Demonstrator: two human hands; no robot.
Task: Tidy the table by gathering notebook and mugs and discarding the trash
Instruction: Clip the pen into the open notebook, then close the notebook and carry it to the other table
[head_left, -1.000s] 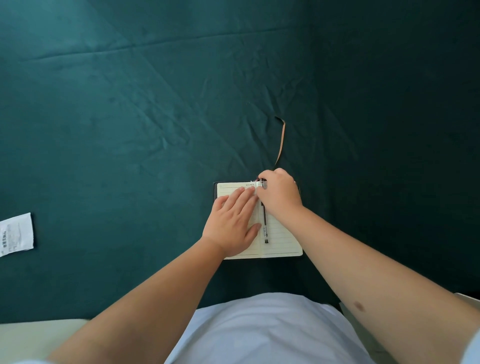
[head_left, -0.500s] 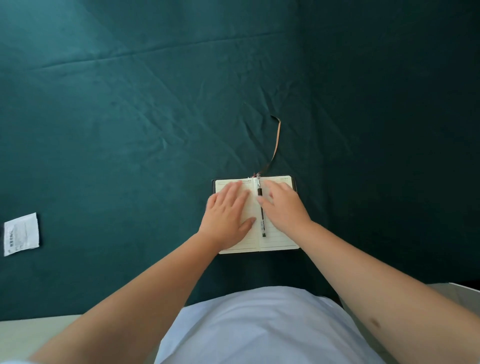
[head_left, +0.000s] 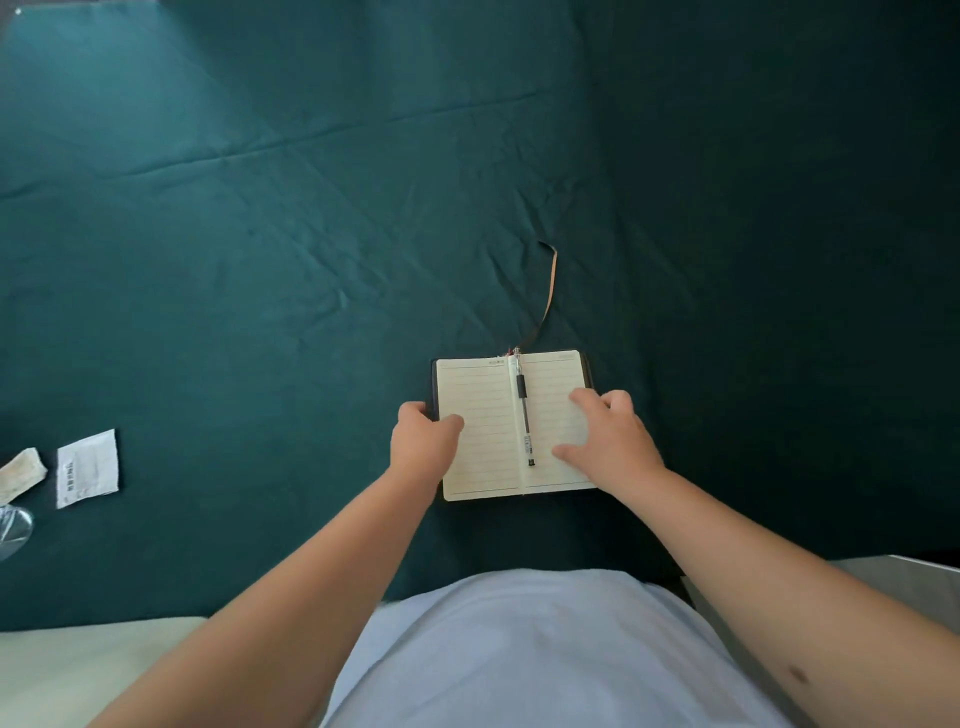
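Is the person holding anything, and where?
The left hand grips the open notebook by its left edge; the right hand rests on its right page.

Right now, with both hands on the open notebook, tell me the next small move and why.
Probably fold the left cover over to shut the notebook. It lies open and flat, the pen sits along the centre fold, the left hand already grips the left cover edge, and the right hand presses on the right page. Closed, it would likely trap the pen and lift as one piece.
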